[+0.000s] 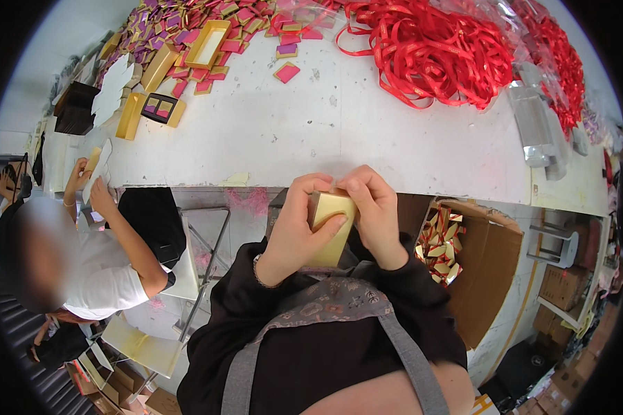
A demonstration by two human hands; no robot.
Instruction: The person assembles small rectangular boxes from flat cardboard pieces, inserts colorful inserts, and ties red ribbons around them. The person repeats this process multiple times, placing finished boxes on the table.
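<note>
Held in front of my body, by the table's near edge, is a small gold box (332, 220). My left hand (299, 225) is closed round its left side, with the thumb lying across the gold face. At the far right corner my right hand (374, 207) is closed, thumb and fingertips pressed together against the box's end. A thin clear edge, perhaps plastic film, shows between the two hands' fingertips; it is too small to be sure. The box's underside is hidden.
Pink and purple wrapped pieces (176, 24) heap at the far left, near an open gold box (208, 45). Red ribbons (429, 52) pile at the far right. A carton (488, 277) of gold boxes stands at my right. On my left a co-worker (111, 263) handles a white sheet.
</note>
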